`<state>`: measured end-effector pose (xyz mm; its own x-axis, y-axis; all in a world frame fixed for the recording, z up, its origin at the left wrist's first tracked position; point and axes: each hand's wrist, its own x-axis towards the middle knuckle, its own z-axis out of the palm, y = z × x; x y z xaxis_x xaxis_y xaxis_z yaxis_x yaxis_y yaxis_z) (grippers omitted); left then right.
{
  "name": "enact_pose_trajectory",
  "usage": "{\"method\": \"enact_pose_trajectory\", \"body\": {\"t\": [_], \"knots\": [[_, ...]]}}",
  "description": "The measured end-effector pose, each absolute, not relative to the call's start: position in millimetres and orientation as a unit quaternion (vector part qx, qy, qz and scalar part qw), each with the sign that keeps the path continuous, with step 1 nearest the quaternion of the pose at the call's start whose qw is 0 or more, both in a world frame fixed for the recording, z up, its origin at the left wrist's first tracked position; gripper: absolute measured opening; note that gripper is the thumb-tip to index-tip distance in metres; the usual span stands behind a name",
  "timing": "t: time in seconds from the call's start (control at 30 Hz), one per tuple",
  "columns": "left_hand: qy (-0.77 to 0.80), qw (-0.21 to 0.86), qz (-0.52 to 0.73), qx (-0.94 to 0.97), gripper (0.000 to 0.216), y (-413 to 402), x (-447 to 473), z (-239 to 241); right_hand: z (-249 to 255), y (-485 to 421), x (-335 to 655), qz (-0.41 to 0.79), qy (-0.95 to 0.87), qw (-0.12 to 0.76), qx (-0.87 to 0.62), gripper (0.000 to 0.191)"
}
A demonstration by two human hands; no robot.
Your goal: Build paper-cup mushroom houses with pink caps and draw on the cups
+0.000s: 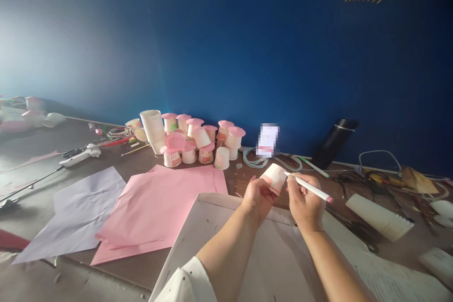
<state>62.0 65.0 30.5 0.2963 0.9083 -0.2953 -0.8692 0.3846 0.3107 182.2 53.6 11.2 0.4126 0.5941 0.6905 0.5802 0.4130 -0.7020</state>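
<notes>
My left hand [257,197] is closed around a small white paper cup [274,177], which tilts and carries some pinkish-orange drawing near its lower edge. In my right hand [305,200] is a white marker pen [311,186] with a pink end; its tip meets or nearly meets the cup's side. Both hands are above the front of a white board or box lid [219,217]. Behind them, to the left, several paper cups with pink disc tops [207,153] stand grouped, some with drawn windows or doors. A plain cup [222,157] sits at the group's right end.
Pink paper sheets [152,207] and a pale sheet [81,212] lie left. A tall cup stack [153,130] stands behind them. A phone [268,140], cables [255,158], a black flask [335,144] and a lying cup stack [378,217] are around the right side.
</notes>
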Motion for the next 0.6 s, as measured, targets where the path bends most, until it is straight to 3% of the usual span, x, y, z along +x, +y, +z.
{"method": "enact_pose_trajectory", "body": {"t": [0.6], "knots": [[0.225,0.804,0.548,0.055,0.043,65.7,58.8,31.4,11.4,52.9,181.4,0.011,-0.538,0.647,-0.54,0.036]]}}
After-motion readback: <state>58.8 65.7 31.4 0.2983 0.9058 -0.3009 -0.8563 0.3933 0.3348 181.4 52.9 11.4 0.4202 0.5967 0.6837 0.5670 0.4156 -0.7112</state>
